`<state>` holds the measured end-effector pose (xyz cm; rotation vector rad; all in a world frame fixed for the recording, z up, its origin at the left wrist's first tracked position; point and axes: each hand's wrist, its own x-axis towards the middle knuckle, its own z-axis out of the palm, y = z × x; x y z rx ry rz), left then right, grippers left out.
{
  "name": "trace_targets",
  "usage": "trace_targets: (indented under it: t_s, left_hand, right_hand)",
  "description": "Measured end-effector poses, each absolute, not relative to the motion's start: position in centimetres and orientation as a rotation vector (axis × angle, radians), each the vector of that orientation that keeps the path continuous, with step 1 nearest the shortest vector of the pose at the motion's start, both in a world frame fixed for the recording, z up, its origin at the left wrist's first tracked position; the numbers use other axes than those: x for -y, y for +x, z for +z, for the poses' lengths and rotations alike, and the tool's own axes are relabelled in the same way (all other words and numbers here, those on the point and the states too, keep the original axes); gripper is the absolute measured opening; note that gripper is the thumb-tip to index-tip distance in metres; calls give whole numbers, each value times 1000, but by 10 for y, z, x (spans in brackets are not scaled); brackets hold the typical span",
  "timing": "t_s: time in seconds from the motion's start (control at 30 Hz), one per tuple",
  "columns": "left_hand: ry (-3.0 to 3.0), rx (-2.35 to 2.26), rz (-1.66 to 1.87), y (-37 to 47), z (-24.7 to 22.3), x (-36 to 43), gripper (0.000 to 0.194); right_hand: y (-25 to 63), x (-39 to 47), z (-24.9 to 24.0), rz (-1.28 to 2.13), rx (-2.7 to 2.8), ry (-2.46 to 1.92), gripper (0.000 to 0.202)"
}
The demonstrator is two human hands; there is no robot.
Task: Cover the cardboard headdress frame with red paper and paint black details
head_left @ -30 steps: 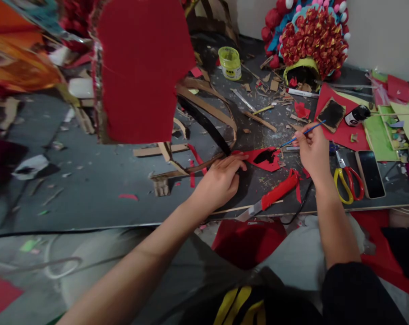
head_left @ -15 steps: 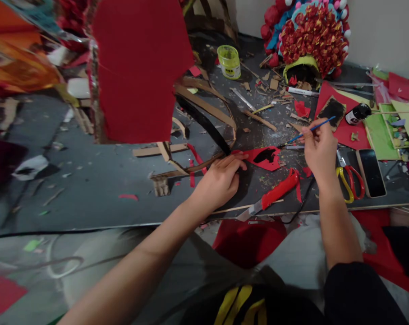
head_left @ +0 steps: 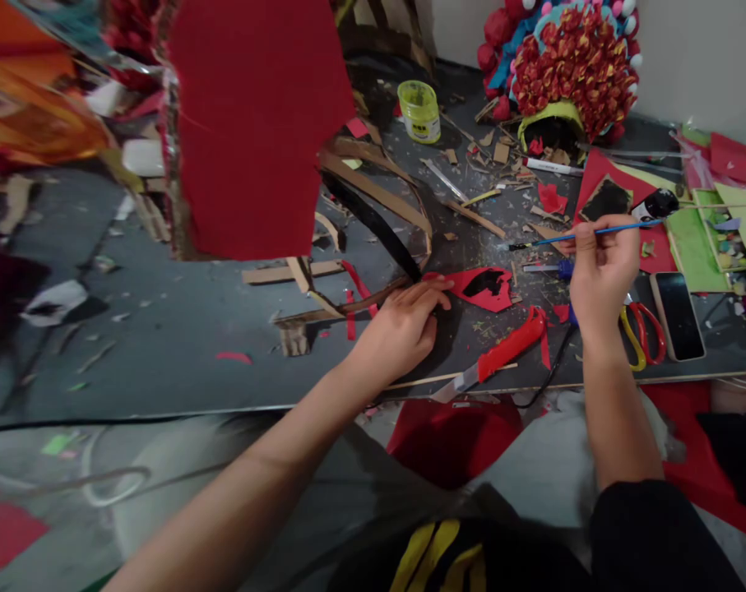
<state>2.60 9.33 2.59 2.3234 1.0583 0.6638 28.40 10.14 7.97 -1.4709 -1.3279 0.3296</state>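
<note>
A red paper cutout (head_left: 459, 285) with a wet-looking black patch lies at the table's middle. My left hand (head_left: 413, 316) rests on its left end, fingers bent over it and pressing it down. Between the thumb and fingers of my right hand (head_left: 604, 271) is a thin blue paintbrush (head_left: 551, 240). Its dark bristles point left, above the table and apart from the cutout. A small black paint bottle (head_left: 655, 205) lies beyond my right hand, beside a black-smeared piece of cardboard (head_left: 607, 200).
A red-handled cutter (head_left: 512, 345) lies near the front edge. Scissors (head_left: 647, 333) and a phone (head_left: 677, 316) are at right. A large red panel (head_left: 249, 131) rises at left, by curved cardboard strips (head_left: 378, 193). A yellow jar (head_left: 419, 115) and scraps lie behind.
My right hand has moved slightly right, and the paintbrush has turned flatter, its bristles now farther from the cutout. My left hand stays in place.
</note>
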Motion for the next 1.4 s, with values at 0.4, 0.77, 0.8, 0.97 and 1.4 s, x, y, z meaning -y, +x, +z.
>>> trace_targets:
  t_s: [0.4,0.77,0.8,0.97,1.4]
  left_hand:
    - [2322,-1050,682,26,25,-94,28]
    - [2381,-1054,673,26,23,-94,26]
    - [2380,-1055,670,26,22,-94,26]
    - [2350,-1053,678,25,22,-95,27]
    - [2340,-1068,677,26,25,-93,26]
  right_hand:
    - [284,-106,67,455,1437,-1498,32]
    - [276,-104,65,504,1433,-1510,31]
    - [275,-103,65,510,1418,-1501,31]
    - [268,-103,64,601,1456,-1468,32]
    - [264,-100,68,552,1532,-1521,27]
